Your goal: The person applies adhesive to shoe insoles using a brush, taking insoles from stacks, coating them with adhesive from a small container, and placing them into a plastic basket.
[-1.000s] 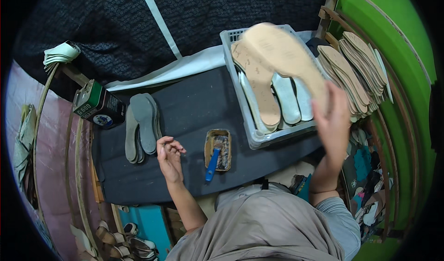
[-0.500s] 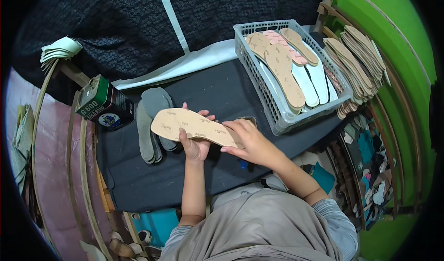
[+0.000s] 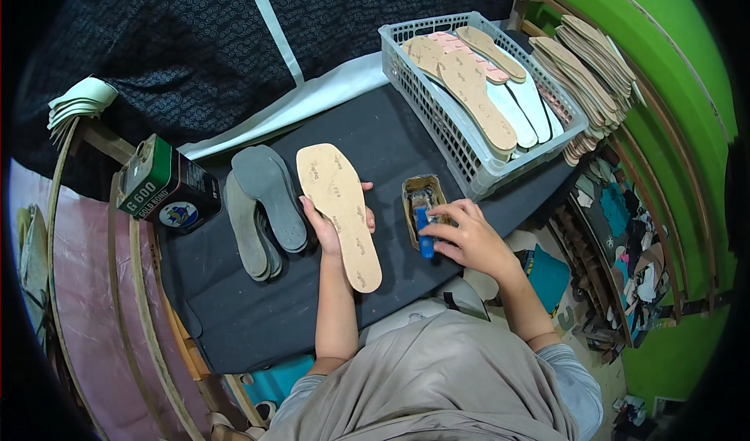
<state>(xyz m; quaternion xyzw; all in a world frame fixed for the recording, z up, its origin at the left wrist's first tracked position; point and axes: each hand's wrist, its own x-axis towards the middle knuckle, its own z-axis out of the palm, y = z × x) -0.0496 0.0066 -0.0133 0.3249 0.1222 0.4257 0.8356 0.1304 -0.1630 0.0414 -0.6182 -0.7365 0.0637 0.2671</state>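
My left hand [image 3: 324,228] holds a tan shoe insole board [image 3: 340,207] upright along its length, the thumb on its left edge and fingertips showing at its right edge. Small dark print is scattered over the board's face. To its right, my right hand [image 3: 471,238] has its fingers at the blue handle of a brush [image 3: 424,236], thumb and forefinger closed about it. The brush stands in a crusted, cut-open container [image 3: 412,196], its lower end hidden inside. Grey foam soles [image 3: 269,199] lie in two overlapping piles left of my left hand.
A grey plastic crate [image 3: 484,171] at the back right holds tan, pink and white insole pieces. More tan insoles [image 3: 582,89] are stacked beyond it. A green and black tin [image 3: 168,187] stands at the table's left edge. Scraps [image 3: 637,269] lie below at right.
My right hand has let go of the insole board and moved right to the blue-handled brush. My left hand has turned the board from nearly level to upright. The container now shows.
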